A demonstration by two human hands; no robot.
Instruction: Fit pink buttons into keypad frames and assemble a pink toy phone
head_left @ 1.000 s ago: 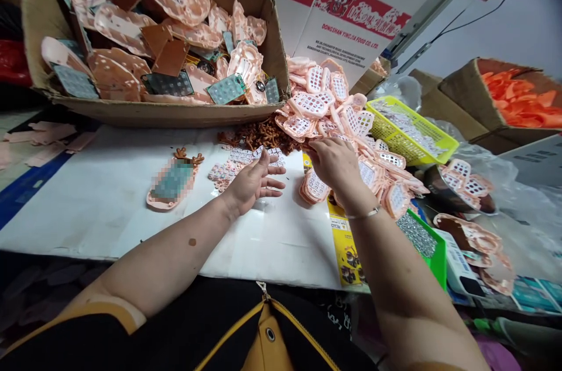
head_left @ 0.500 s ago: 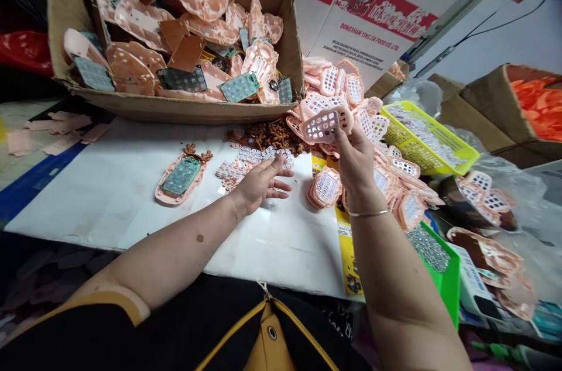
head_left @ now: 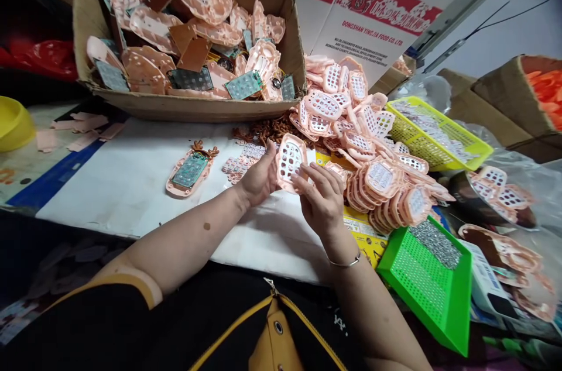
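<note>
A pink plastic toy-phone shell (head_left: 290,161) with rows of button holes stands tilted above the white work surface, between both hands. My left hand (head_left: 260,177) grips its left edge, thumb up along the side. On its lower right edge, the fingers of my right hand (head_left: 322,198) are closed. Beyond my left hand lie small printed button pieces (head_left: 242,165) and a heap of brown antler-shaped parts (head_left: 272,130). To the left rests a pink shell holding a green circuit board (head_left: 189,172), with brown antlers at its top.
A cardboard box (head_left: 197,109) of shells and circuit boards stands at the back. Piled pink shells (head_left: 325,105) spread to the right, beside stacked ones (head_left: 380,178). Further right are a yellow basket (head_left: 461,151), a green tray of screws (head_left: 421,277) and a metal bowl (head_left: 465,189).
My right hand has brought the shell from over the pile to the middle, turning it upright. My left hand, open before, has closed on its edge. The view has shifted slightly.
</note>
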